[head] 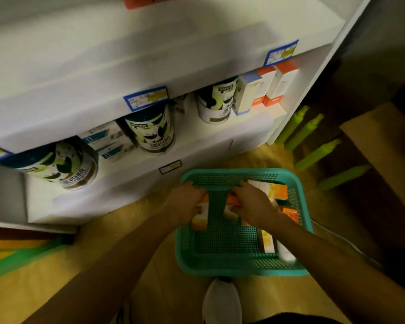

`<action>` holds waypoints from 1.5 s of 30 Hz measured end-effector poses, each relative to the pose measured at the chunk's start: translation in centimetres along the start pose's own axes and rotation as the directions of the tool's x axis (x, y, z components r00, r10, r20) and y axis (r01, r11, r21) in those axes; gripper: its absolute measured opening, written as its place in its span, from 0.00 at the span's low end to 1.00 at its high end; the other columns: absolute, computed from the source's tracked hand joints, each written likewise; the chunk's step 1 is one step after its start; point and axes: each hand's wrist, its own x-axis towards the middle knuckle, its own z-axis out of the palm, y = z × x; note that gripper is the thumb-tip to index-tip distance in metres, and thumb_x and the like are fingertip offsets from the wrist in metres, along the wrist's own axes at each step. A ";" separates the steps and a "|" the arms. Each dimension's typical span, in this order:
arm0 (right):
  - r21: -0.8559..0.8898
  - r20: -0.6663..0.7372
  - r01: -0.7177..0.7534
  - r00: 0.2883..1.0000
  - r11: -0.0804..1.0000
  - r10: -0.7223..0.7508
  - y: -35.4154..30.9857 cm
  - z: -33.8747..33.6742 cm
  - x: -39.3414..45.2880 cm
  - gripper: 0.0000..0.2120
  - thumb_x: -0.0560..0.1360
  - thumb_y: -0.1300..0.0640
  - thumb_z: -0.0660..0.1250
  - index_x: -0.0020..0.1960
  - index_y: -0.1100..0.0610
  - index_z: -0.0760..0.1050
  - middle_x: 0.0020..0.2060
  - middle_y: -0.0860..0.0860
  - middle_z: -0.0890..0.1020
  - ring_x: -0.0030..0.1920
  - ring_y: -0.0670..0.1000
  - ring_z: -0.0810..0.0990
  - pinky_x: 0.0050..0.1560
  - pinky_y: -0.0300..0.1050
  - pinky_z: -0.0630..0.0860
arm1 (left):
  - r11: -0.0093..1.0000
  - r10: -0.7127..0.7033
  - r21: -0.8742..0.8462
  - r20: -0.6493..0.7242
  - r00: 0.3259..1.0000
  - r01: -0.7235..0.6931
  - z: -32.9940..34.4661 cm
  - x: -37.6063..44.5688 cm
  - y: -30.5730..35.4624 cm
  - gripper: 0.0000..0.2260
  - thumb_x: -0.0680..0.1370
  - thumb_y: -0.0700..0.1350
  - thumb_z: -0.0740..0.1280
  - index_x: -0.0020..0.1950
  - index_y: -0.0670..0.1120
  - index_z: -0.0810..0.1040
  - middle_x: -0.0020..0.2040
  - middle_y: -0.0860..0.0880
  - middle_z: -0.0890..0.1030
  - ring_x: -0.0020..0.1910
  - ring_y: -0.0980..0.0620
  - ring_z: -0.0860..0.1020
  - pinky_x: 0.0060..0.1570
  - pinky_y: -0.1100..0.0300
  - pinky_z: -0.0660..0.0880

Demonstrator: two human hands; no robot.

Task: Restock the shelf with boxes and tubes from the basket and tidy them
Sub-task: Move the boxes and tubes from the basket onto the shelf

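Observation:
A teal plastic basket [239, 267] sits on the floor below the white shelf [150, 174]. My left hand [185, 202] is closed over an orange-and-white box [200, 220] at the basket's left side. My right hand [253, 204] grips another orange-and-white box [232, 210] near the middle of the basket. More orange boxes [276, 190] lie along the right side of the basket, and a white tube [285, 253] lies at its near right corner. The lower shelf holds green-and-white tins [152, 132], blue-and-white boxes [108, 141] and orange-and-white boxes [274, 87].
Green bottles [306, 130] lie on the floor to the right of the shelf, beside cardboard cartons [372, 127]. Blue price labels [146, 98] line the shelf edges. My white shoe [222, 302] is just in front of the basket.

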 end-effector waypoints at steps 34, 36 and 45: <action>-0.119 -0.654 0.373 0.668 0.920 -0.356 -27.9 -35.7 -17.9 0.21 0.71 0.50 0.75 0.62 0.52 0.80 0.57 0.52 0.81 0.55 0.55 0.79 0.55 0.52 0.77 | 0.990 -0.014 0.075 -0.788 0.615 0.119 -37.4 -31.3 2.9 0.23 0.78 0.53 0.69 0.71 0.48 0.71 0.64 0.47 0.73 0.58 0.43 0.76 0.53 0.49 0.76; -0.115 -0.674 0.404 0.639 0.908 -0.370 -30.1 -37.8 -18.4 0.21 0.70 0.51 0.76 0.62 0.52 0.80 0.56 0.52 0.82 0.55 0.55 0.80 0.55 0.53 0.77 | 0.983 -0.010 0.098 -0.816 0.578 0.156 -39.8 -33.5 2.2 0.24 0.78 0.51 0.69 0.72 0.48 0.70 0.66 0.47 0.72 0.59 0.42 0.76 0.51 0.48 0.76; -0.196 -0.740 0.437 0.521 0.878 -0.425 -38.0 -45.1 -17.7 0.22 0.72 0.47 0.74 0.64 0.51 0.78 0.58 0.50 0.81 0.57 0.52 0.79 0.54 0.49 0.77 | 0.950 -0.092 0.055 -0.891 0.445 0.307 -49.1 -39.1 0.5 0.21 0.76 0.50 0.72 0.67 0.48 0.75 0.58 0.47 0.76 0.55 0.43 0.78 0.50 0.49 0.76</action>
